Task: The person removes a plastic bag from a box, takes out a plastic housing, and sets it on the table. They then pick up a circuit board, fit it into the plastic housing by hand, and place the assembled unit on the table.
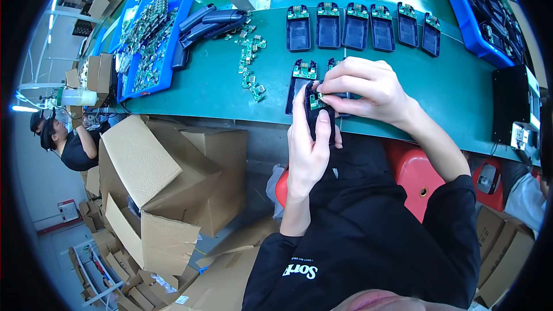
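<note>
My left hand [305, 155] is wrapped around a small black plastic casing [314, 122] above the near edge of the green table. A green circuit board [315, 102] sits at the casing's upper end. From the right, my right hand [368, 87] pinches at this board with thumb and fingers; the fingertips partly cover it. Just beyond my hands lies another black casing [296, 87] with a board at its top, and one more is mostly hidden behind my right hand. Farther back, several similar casings [356, 27] with boards stand in a row.
Loose circuit boards [249, 63] lie left of the casings, near stacked dark casings [213, 20]. A blue bin [180, 26] of boards stands at left, another blue bin [461, 17] at right. A black box [510, 103], cardboard boxes [224, 178], and a red stool [417, 178] surround me.
</note>
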Demonstrator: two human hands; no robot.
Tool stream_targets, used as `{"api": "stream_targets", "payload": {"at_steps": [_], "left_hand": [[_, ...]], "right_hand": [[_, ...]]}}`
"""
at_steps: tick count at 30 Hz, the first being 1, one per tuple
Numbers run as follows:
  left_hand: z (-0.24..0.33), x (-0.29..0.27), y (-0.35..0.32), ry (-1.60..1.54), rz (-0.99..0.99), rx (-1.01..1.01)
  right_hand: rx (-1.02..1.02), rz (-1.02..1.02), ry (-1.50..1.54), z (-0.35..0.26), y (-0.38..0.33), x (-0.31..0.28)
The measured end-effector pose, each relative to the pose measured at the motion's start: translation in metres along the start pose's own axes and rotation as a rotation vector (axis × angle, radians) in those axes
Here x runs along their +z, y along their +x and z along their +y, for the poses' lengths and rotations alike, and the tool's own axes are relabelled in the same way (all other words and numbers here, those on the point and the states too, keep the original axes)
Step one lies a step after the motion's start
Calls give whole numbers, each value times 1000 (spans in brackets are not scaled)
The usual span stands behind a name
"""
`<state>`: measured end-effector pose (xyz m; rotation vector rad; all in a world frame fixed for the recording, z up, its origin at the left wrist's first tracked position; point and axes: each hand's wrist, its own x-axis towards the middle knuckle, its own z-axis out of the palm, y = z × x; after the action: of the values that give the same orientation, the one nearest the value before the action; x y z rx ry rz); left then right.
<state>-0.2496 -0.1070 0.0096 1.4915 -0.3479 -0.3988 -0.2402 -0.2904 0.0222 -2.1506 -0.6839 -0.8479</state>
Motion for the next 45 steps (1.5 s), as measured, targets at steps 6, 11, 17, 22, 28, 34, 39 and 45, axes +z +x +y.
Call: {"api": "stream_targets", "payload": {"at_steps": [6, 11, 17, 22, 28, 34, 39, 45], "left_hand": [[3, 0, -2, 67, -4, -7], [-3, -3, 1, 15, -1, 6], [-1, -4, 6, -193, -8, 30], [-6, -3, 7, -226, -15, 43], [-5, -5, 7, -282, -24, 33], [-6, -12, 6, -162, -62, 76], [-8, -15, 8, -141, -51, -22], [-17, -11, 10, -198, -61, -24]], "right_hand": [[-2, 9, -9, -1, -3, 1], [51, -43, 64, 0, -1, -1], [515, -75, 621, -7, 4, -2], [693, -322, 800, -7, 1, -6], [716, -309, 893, -5, 0, -5], [664, -285, 863, -1, -4, -5], [594, -308, 672, -1, 0, -1], [178, -198, 155, -1, 2, -2]]}}
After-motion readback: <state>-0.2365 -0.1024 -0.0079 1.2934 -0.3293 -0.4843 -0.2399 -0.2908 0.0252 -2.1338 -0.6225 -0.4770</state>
